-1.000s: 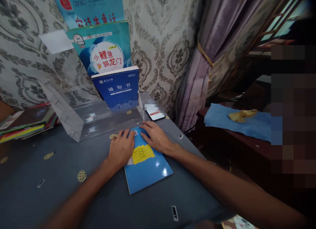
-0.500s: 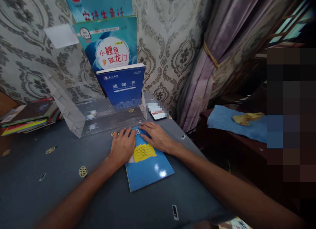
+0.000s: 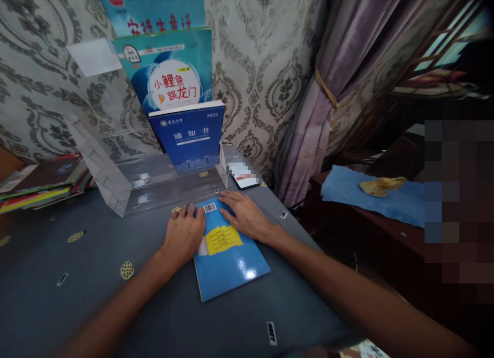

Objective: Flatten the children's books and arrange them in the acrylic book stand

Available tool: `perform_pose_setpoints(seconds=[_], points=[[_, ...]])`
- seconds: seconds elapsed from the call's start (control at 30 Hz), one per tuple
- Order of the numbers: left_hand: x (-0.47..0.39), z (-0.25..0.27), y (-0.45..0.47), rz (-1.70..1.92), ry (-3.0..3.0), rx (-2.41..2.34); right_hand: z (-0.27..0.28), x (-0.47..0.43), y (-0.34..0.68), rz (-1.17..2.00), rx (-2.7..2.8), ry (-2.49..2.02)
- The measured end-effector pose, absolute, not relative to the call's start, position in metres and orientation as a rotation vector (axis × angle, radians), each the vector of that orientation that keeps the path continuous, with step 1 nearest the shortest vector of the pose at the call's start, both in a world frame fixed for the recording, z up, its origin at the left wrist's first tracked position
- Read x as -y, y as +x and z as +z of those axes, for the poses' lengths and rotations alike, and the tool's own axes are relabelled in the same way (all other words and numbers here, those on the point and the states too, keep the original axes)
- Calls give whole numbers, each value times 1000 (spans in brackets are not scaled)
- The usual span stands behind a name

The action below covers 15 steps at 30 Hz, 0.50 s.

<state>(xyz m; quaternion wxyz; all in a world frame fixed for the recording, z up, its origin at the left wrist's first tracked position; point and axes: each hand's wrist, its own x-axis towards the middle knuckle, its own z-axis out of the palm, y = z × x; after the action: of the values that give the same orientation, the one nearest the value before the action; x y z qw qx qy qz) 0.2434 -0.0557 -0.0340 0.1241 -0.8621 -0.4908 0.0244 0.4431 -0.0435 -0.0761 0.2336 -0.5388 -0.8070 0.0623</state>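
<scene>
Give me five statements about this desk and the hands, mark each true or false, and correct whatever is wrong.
1. The blue book lies on the table with its barcode in view. True.
2. The left hand is raised high above the table. False: it is down at the blue book's left edge.
3. The navy book marked 2022 stands upright, leaning slightly back, in the clear rack. True.
4. The phone lies under the right hand. False: it lies apart from that hand, beside the rack's right end; the right hand is at the blue book's upper right.
5. The curtain is gathered by a yellowish band. True.
</scene>
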Motion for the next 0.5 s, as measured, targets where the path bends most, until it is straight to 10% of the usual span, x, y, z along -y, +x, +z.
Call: perform_pose_setpoints(seconds=[0.5], points=[[56, -39, 244, 58, -2506, 1441, -76, 45, 441, 179, 2209, -1509]])
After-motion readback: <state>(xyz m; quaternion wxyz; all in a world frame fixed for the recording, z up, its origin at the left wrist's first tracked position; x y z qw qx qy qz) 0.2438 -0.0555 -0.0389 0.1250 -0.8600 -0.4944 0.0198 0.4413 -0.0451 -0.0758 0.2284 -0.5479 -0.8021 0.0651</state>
